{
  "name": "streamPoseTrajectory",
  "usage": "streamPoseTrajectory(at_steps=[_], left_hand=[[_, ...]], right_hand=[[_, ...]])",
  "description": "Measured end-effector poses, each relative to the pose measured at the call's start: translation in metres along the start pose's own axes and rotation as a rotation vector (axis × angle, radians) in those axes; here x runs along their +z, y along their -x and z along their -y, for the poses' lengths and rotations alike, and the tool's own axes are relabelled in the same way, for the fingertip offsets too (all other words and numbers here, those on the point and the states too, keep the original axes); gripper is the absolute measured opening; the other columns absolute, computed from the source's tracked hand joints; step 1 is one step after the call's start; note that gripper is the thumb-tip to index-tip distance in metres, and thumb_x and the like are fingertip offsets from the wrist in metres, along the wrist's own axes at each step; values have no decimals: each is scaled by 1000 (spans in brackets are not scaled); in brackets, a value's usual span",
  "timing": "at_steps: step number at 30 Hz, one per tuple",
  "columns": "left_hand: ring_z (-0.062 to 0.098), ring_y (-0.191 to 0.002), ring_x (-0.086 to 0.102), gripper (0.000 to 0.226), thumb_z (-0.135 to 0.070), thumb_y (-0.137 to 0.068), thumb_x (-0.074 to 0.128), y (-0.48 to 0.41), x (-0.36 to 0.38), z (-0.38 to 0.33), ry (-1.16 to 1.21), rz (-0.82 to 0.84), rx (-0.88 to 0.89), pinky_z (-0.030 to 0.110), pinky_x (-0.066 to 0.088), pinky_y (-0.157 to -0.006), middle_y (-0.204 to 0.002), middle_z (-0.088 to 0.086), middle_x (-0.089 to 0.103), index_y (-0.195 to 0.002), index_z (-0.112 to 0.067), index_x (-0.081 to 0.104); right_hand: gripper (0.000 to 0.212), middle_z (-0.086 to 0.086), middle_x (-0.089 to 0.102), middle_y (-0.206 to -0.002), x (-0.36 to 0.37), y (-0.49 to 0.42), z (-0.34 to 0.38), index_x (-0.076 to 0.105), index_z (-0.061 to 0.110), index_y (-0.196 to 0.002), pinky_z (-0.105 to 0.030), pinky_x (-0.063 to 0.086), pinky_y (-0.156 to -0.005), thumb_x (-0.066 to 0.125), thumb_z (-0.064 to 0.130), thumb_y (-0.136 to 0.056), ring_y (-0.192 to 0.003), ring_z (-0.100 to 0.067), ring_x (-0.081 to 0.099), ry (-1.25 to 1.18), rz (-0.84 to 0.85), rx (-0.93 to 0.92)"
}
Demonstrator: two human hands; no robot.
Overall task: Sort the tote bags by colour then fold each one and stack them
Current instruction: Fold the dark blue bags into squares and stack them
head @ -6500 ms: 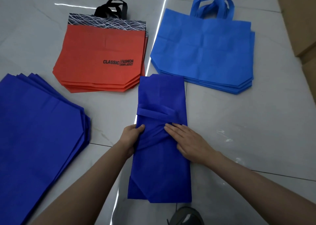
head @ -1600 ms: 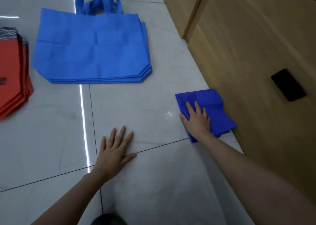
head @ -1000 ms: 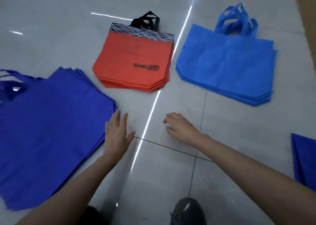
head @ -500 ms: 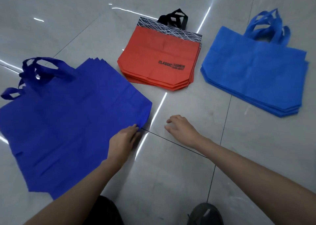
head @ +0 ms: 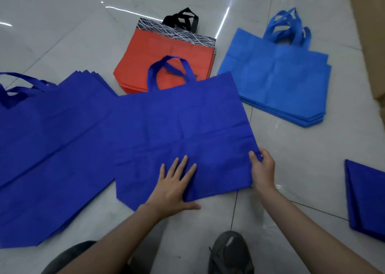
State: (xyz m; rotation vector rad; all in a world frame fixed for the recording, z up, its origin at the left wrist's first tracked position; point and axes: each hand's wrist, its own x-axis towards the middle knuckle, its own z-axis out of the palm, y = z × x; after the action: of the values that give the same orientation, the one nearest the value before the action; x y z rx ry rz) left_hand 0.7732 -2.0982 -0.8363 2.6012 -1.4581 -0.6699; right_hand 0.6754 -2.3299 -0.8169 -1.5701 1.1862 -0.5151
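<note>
While the dark blue tote bag (head: 183, 127) lies flat on the floor (head: 291, 159) at the centre, the left hand (head: 174, 187) presses on its near edge at 6 o'clock, fingers straight and spread apart. The right hand (head: 263, 170) is clamped on the bag's 4 o'clock corner, thumb on top. The bag's handles (head: 153, 73) reach over the orange bag stack (head: 166, 50) at 12 o'clock. Its left side overlaps the dark blue stack (head: 52, 148) at 9 o'clock. The light blue stack (head: 277, 80) lies at 2 o'clock, and the folded dark blue bag (head: 366, 196) at 4 o'clock.
</note>
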Motion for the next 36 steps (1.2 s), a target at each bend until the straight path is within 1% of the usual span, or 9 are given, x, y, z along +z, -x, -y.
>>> streamPoseTrajectory(at_steps=[5, 8, 11, 15, 20, 25, 29, 32, 36], left_hand=[[12, -134, -30, 112, -93, -55, 19, -4, 9, 5, -5, 50, 1, 42, -21, -106, -146, -7, -33, -138, -33, -24], [9, -138, -20, 101, -90, -62, 12, -8, 8, 11, -2, 21, 72, 42, -14, -112, -149, -11, -23, -144, -35, -11], [17, -143, 6, 93, -86, -73, 13, -10, 10, 15, -23, -54, 133, 45, 3, -112, -156, -4, 7, -148, -31, 18], [25, -136, 36, 81, -75, -87, 9, -11, 4, 10, 28, -105, 114, 48, 25, -107, -147, 3, 39, -132, -23, 53], [14, -138, 32, 102, -85, -72, -5, -15, -25, 15, 66, -48, 127, 34, 22, -112, -148, -6, 37, -133, -26, 52], [14, -137, 32, 69, -64, -83, 35, 0, -43, 60, -26, -82, 256, 37, 13, -114, -146, -7, 40, -138, -24, 46], [15, -131, 41, 50, -6, -86, 51, 1, -57, 75, 277, -255, 14, 34, 26, -111, -138, -6, 50, -133, -23, 51], [17, -92, 62, 31, -10, -95, 50, -12, -66, 63, 531, -307, -135, 32, 50, -81, -108, 2, 67, -122, -20, 59], [5, -61, 51, 23, -15, -98, 43, -22, -69, 54, 664, -327, -158, 15, 40, -58, -79, -8, 58, -113, -28, 54]], right_hand=[[10, -13, 65, -99, -43, 4, -35, 58, 3, -98, -39, 51, -77, 52, 10, -94, -85, -25, 61, -3, -115, 162], [19, -12, 60, -109, -53, 12, -37, 55, 4, -109, -35, 44, -76, 56, 12, -91, -96, -30, 58, 329, -174, 69], [53, -16, 44, -133, -54, 16, -40, 43, 6, -131, -47, 35, -100, 63, 25, -86, -119, -33, 44, 855, -101, -531], [64, -2, 45, -143, -40, 26, -55, 45, 20, -136, -45, 33, -109, 39, 61, -86, -131, -21, 40, 1117, 549, -1098], [41, -8, 70, -110, -38, 24, -54, 71, 9, -105, -40, 58, -75, 42, 14, -77, -101, -26, 67, 1031, 458, -1019], [36, -8, 73, -90, -56, 8, -30, 70, 6, -101, -33, 56, -46, 44, 3, -76, -69, -25, 71, 930, 416, -909], [34, -7, 72, -96, -72, -7, -16, 65, 7, -110, -38, 57, -57, 65, -7, -79, -72, -28, 69, 851, 479, -793], [28, 5, 71, -102, -91, -20, -8, 67, 17, -111, -30, 52, -74, 67, 10, -84, -86, -17, 67, 823, 448, -655], [44, 3, 65, -117, -125, -43, -4, 66, 18, -118, -14, 38, -92, 68, -2, -79, -109, -12, 59, 598, 376, -322]])
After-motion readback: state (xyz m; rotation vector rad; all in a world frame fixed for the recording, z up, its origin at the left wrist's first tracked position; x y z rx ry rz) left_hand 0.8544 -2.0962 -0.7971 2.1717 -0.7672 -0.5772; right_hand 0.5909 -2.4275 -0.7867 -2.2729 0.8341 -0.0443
